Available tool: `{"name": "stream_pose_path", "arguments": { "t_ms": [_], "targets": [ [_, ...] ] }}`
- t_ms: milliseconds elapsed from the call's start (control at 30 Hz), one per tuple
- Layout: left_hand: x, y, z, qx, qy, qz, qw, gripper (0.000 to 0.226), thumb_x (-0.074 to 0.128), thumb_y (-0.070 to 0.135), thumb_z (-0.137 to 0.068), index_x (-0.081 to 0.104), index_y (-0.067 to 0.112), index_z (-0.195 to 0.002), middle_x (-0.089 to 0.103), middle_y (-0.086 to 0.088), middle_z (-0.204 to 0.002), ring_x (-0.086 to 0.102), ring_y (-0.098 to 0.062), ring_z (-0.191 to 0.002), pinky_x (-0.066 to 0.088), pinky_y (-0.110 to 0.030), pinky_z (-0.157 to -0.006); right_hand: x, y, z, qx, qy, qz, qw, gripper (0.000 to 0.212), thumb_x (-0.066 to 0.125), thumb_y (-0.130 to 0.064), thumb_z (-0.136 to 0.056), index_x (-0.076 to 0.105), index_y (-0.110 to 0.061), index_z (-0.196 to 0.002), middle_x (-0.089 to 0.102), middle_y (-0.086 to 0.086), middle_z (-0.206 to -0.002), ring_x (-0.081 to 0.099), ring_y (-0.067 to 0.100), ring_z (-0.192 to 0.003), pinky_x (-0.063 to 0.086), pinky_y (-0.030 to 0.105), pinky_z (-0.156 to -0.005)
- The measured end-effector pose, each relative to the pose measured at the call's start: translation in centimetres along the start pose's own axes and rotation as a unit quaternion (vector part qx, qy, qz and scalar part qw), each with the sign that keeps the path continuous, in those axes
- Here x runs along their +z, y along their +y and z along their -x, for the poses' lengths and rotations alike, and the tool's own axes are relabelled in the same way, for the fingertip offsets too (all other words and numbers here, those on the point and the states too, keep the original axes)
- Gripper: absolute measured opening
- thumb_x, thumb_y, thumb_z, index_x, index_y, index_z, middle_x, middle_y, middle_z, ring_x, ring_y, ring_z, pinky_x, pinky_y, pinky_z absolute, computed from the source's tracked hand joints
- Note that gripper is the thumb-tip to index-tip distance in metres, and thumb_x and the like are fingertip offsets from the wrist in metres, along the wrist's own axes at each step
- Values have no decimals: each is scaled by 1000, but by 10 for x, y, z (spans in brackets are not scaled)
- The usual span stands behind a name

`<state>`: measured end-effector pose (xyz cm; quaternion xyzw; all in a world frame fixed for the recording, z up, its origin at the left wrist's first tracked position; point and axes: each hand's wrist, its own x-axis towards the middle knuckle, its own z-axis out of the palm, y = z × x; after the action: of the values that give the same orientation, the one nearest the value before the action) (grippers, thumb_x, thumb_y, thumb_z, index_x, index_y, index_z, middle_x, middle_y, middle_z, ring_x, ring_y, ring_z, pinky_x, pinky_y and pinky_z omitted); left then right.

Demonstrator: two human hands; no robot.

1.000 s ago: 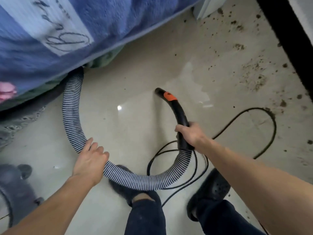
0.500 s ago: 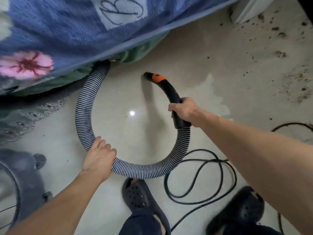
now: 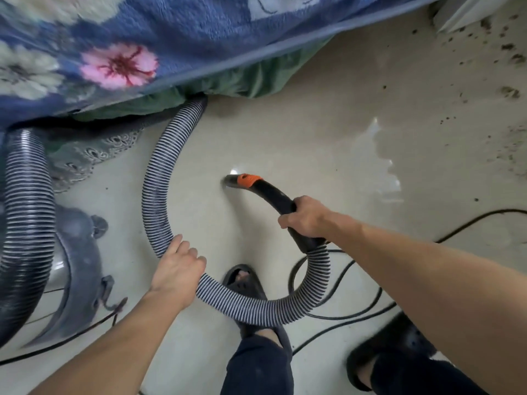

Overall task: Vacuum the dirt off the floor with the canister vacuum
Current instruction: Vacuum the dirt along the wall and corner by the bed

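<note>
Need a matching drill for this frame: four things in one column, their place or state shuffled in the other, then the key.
Things:
1. left hand
2. right hand
3. dirt
4. canister vacuum

Place or state:
A. scattered on the floor, upper right
B. stands at the far left
C. grips the black handle
D. holds the ribbed hose

Pairs: 1-D, 2-C, 3-A, 4-B.
</note>
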<state>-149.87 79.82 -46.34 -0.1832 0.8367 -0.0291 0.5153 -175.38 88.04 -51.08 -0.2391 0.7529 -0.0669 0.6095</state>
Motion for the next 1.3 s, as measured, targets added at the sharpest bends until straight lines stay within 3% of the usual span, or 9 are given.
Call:
{"name": "stream_pose_path", "arguments": {
  "t_ms": [200, 333, 400, 500, 700, 833, 900, 1067, 1300],
  "targets": [
    [-25, 19, 9, 44, 7, -3, 999, 44, 54, 12, -81, 53, 18, -125, 54, -5, -125, 36, -28, -127, -4, -42, -119, 6, 50, 59, 77, 68, 24, 994, 31, 63, -43, -83, 59, -19, -101, 64, 2, -87, 63, 25, -81, 50, 34, -71],
    [-48, 33, 16, 78, -6, -30, 996, 44, 54, 14, -83, 53, 18, -126, 54, -5, -126, 36, -27, -129, -2, -42, -119, 16, 76, 86, 90, 25, 1, 996, 20, 64, -40, -84, 54, -23, -83, 64, -1, -82, 63, 24, -82, 50, 34, -74],
    [-56, 32, 17, 69, -7, -43, 997, 43, 55, 15, -83, 53, 19, -126, 54, -4, -125, 37, -27, -127, -1, -42, -119, 4, 86, 82, 116, 96, -86, 985, 21, 65, -38, -84, 60, -19, -93, 66, 4, -84, 65, 27, -83, 54, 37, -76],
    [-75, 25, 7, 44, 12, -47, 998, 41, 56, 25, -84, 52, 21, -125, 55, -2, -124, 40, -25, -125, 5, -40, -120, -36, 106, 79, 165, 200, -251, 933, 31, 65, -31, -88, 59, -7, -108, 63, 9, -84, 62, 26, -74, 53, 36, -69],
    [-135, 66, -22, 80, 34, -62, 994, 45, 61, 28, -80, 54, 21, -124, 56, -2, -122, 40, -25, -124, 6, -41, -119, -65, 138, 89, 157, 119, -139, 971, 34, 67, -32, -87, 58, -9, -110, 60, 3, -81, 56, 15, -69, 42, 28, -57],
    [-162, 74, -27, 54, 34, -71, 995, 50, 64, 39, -82, 51, 23, -128, 54, -2, -125, 39, -24, -126, 4, -43, -120, -112, 165, 96, 180, 200, -270, 924, 33, 68, -26, -89, 59, -5, -113, 60, 7, -81, 59, 24, -74, 50, 33, -69],
    [-182, 79, -32, 39, 43, -67, 996, 51, 62, 40, -82, 49, 24, -129, 52, -1, -127, 38, -24, -126, 4, -43, -120, -142, 176, 95, 174, 203, -300, 916, 36, 68, -28, -89, 58, -4, -113, 63, 12, -87, 62, 29, -78, 51, 35, -68],
    [-230, 112, -66, 48, 55, -48, 996, 50, 61, 23, -85, 46, 22, -133, 50, -4, -131, 36, -27, -129, 3, -49, -119, -204, 181, 68, 117, 185, -199, 955, 37, 67, -36, -89, 56, -10, -113, 61, 6, -88, 60, 26, -82, 46, 33, -69],
    [-213, 124, -146, 26, 42, -5, 999, 40, 54, 14, -85, 51, 24, -124, 54, 1, -120, 41, -23, -123, 12, -44, -118, -269, 154, -7, 31, 234, -182, 955, 38, 66, -38, -89, 57, -12, -115, 64, 9, -96, 63, 28, -86, 55, 41, -80]
  ]
}}
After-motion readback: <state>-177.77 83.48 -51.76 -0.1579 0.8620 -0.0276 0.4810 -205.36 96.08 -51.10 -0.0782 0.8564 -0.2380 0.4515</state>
